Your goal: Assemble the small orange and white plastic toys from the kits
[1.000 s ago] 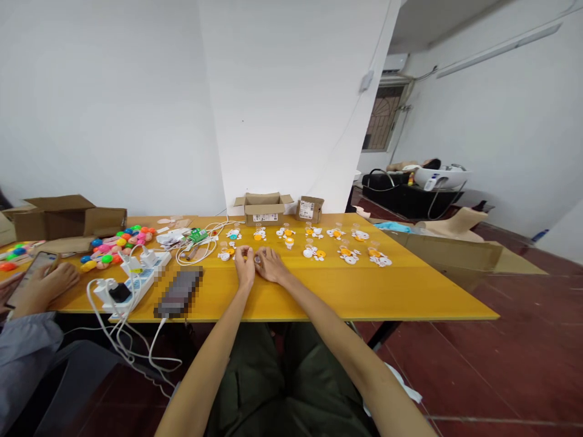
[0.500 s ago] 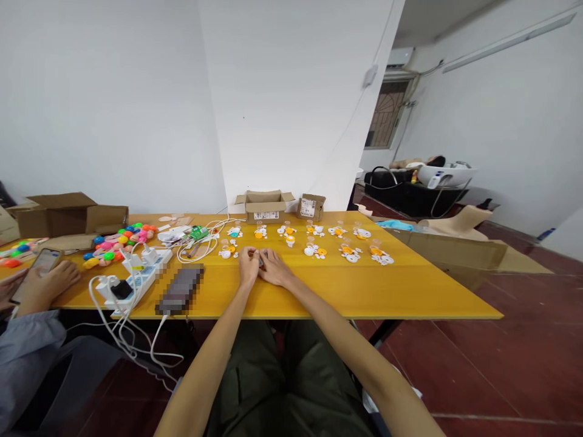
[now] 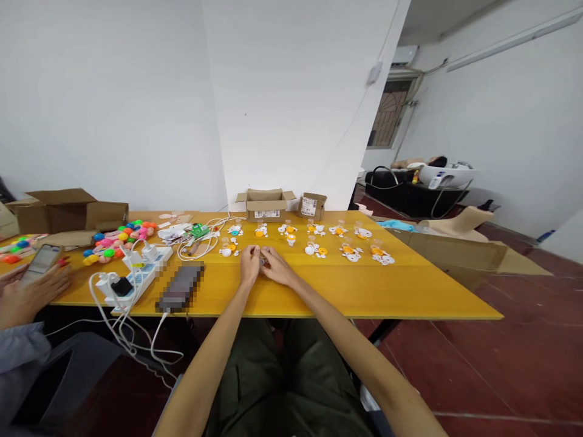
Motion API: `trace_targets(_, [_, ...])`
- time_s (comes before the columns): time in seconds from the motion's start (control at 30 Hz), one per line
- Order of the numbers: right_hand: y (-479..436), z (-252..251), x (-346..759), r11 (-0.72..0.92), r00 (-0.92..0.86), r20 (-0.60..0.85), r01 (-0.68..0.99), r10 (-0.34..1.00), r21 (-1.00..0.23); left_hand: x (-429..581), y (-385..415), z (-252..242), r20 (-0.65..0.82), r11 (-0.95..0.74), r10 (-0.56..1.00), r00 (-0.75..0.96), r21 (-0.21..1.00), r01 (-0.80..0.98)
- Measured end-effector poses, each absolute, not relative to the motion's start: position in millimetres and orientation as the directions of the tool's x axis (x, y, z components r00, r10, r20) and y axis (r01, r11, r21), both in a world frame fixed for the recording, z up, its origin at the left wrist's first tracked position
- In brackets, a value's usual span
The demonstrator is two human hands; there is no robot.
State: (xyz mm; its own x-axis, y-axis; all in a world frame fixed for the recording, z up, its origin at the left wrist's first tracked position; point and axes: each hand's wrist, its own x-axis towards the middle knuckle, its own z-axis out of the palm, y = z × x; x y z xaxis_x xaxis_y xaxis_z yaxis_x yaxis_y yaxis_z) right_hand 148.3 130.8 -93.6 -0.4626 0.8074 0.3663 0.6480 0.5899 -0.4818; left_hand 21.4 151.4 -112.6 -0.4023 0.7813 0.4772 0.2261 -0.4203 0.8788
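Observation:
My left hand and my right hand meet over the table, fingertips close together. The fingers of both are curled around a small greyish object, mostly hidden between them and too small to name. Just left of my hands lies a group of white and orange small plastic parts. Beyond them is a white-and-orange piece, and to the right are white and orange discs with small bits around them. Several more such groups, many with a clear cup, form rows across the table.
A power strip with plugs and white cables lies to the left, beside a dark pixelated phone-like object. Colourful balls and an open carton are farther left. Two small cardboard boxes stand against the wall. A co-worker's hand holds a phone.
My hands stay together in nearly the same spot, the right fingers slightly shifted. The co-worker's hand and phone have moved a little to the left.

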Motion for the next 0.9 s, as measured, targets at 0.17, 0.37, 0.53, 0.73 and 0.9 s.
trace_targets(0.17, [132,-94,152,0.648,-0.417,0.497,0.52,0.761,-0.556,21,151,-112,0.431,-0.39,0.815,-0.389,0.903,0.183])
trace_targets(0.37, [136,-91,159,0.545,-0.161,0.535,0.445,0.83,-0.711,20,152,-111,0.428,-0.384,0.841,-0.331,0.903,0.192])
trace_targets(0.53, [141,-97,173,0.463,-0.035,0.488,0.379,0.872,-0.801,25,152,-116,0.536,-0.41,0.827,-0.173,0.783,0.468])
trace_targets(0.73, [143,-107,187,0.444,-0.03,0.465,0.352,0.885,-0.824,28,146,-120,0.585,-0.466,0.808,0.069,0.562,0.683])
trace_targets(0.9, [141,-112,195,0.427,-0.072,0.435,0.387,0.898,-0.817,26,136,-106,0.496,-0.436,0.859,0.124,0.586,0.683])
